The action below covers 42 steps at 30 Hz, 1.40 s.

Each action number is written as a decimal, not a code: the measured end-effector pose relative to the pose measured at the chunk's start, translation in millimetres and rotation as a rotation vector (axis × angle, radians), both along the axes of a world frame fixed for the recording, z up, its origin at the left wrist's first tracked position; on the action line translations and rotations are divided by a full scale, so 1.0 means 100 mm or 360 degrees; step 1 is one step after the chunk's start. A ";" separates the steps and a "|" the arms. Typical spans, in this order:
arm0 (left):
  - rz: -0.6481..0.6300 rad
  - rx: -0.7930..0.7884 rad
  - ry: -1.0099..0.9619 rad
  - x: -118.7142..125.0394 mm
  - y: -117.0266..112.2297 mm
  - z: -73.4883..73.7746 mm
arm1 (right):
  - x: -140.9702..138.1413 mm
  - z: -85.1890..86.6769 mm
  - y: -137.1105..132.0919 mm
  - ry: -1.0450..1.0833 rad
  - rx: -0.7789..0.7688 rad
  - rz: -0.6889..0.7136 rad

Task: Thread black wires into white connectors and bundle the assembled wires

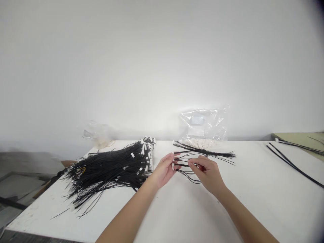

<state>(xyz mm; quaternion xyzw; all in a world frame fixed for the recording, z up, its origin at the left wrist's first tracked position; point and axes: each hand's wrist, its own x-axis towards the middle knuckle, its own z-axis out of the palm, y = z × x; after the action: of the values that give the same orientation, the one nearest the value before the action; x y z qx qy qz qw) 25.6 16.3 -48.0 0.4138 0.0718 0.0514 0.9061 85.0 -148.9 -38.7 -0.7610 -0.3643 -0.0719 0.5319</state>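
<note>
My left hand (165,170) is closed on a white connector (173,161), gripping it between thumb and fingers. Several thin black wires (186,173) run from that connector toward the right, some of them bowed into loops. My right hand (207,172) pinches black wire a short way right of the connector; its fingertips partly hide what they hold. Just behind both hands lies a bundle of black wires (217,154) with a white connector at its left end.
Left of my hands is a large pile of black wires (108,168) with white connectors. A clear plastic bag (207,123) with small white parts (199,143) stands against the wall. Another clear bag (97,133) sits at back left. Black cables (296,167) lie at right on the white table (265,202).
</note>
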 end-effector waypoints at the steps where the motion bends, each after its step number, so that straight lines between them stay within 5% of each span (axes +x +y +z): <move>1: -0.0014 0.0007 -0.0011 0.00 -0.01 0.00 | 0.00 0.01 -0.01 -0.0043 -0.0046 -0.0019; 10: -0.0103 0.0164 -0.0001 -0.03 -0.06 -0.02 | 0.00 -0.05 -0.01 -0.0635 -0.0418 -0.0210; 21: -0.0198 0.0112 0.0012 -0.06 -0.10 0.03 | -0.01 -0.10 0.05 -0.0556 -0.0213 0.0022; 42: -0.0188 0.0061 -0.0015 -0.07 -0.14 -0.01 | 0.02 -0.18 0.07 -0.0616 -0.0093 0.0018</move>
<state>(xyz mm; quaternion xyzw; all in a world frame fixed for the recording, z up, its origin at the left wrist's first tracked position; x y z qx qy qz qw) 18.7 1.9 -48.8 0.4343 0.0418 0.0010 0.8998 87.2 -141.9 -56.2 -0.7459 -0.4661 -0.2033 0.4301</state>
